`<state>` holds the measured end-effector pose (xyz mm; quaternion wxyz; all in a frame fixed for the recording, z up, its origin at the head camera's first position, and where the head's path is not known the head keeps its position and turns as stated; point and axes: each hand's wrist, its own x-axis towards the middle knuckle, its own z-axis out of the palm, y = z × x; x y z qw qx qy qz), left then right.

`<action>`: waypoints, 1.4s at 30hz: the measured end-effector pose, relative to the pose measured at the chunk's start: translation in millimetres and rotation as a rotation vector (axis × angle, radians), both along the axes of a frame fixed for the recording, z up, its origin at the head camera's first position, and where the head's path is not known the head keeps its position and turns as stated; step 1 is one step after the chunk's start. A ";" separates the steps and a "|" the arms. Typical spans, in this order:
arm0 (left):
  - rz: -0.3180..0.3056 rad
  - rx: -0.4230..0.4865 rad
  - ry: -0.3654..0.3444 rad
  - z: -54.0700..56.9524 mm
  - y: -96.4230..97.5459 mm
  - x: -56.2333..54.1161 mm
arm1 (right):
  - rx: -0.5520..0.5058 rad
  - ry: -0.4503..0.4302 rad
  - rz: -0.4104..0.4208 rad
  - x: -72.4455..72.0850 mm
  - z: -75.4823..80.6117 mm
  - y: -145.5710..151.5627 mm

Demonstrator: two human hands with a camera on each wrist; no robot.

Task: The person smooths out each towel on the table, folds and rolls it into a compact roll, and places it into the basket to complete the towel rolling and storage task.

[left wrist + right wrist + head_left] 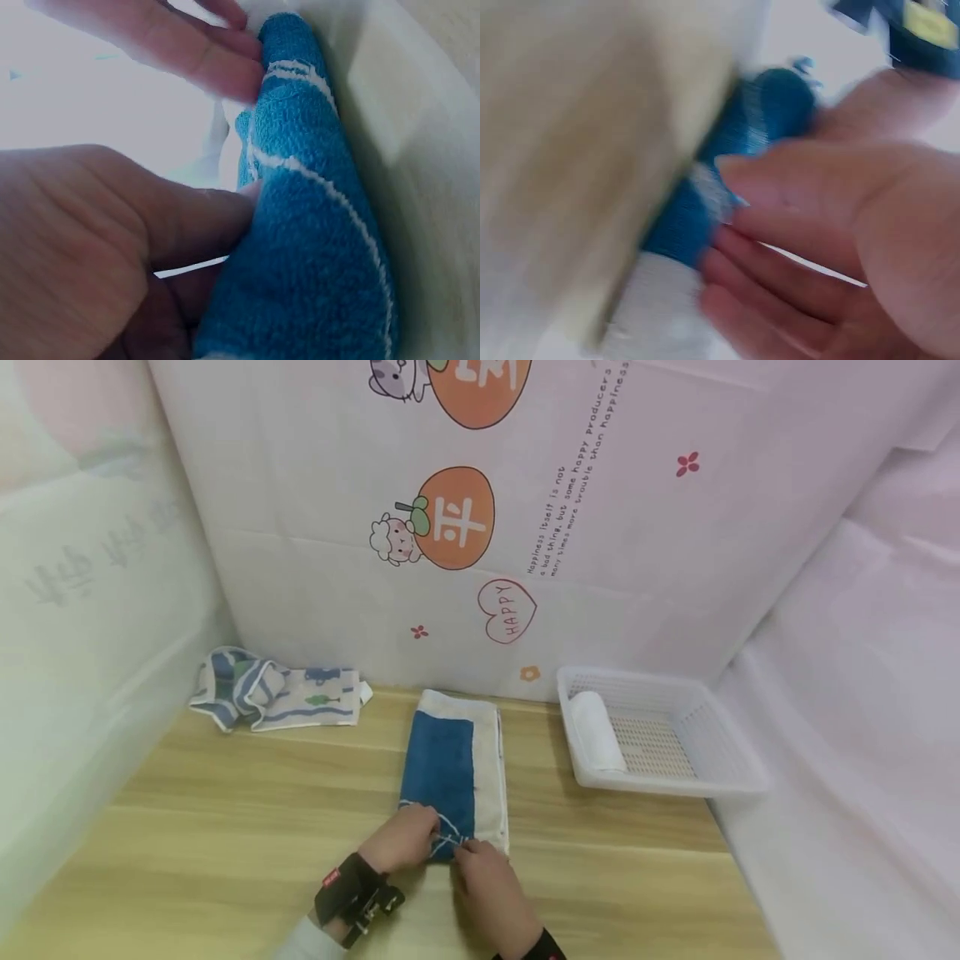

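A blue towel with a cream border and thin white lines (441, 752) lies folded lengthwise on the table. At its near end, my left hand (405, 838) pinches the blue edge between thumb and fingers. Just to the right, my right hand (489, 881) grips the same edge. The left wrist view shows the edge of the towel (315, 240) bent up into a thick rounded fold, with the left thumb against it. In the right wrist view the towel (679, 225) looks like a short roll, its cream end lower down; the fingertips behind it are partly hidden.
Left at the back, a crumpled white and blue patterned towel (311, 697) lies against the wall cloth. A white plastic basket (675, 787) stands at the back right, holding a rolled white towel (596, 731). Printed white cloth (337, 585) walls in the wooden table (247, 818).
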<state>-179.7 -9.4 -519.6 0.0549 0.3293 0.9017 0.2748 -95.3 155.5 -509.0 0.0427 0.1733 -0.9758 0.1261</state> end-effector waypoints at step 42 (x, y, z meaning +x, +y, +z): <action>-0.158 0.060 -0.029 0.6 -22.3 -1.9 | 0.104 -0.009 0.118 -20.9 7.8 14.4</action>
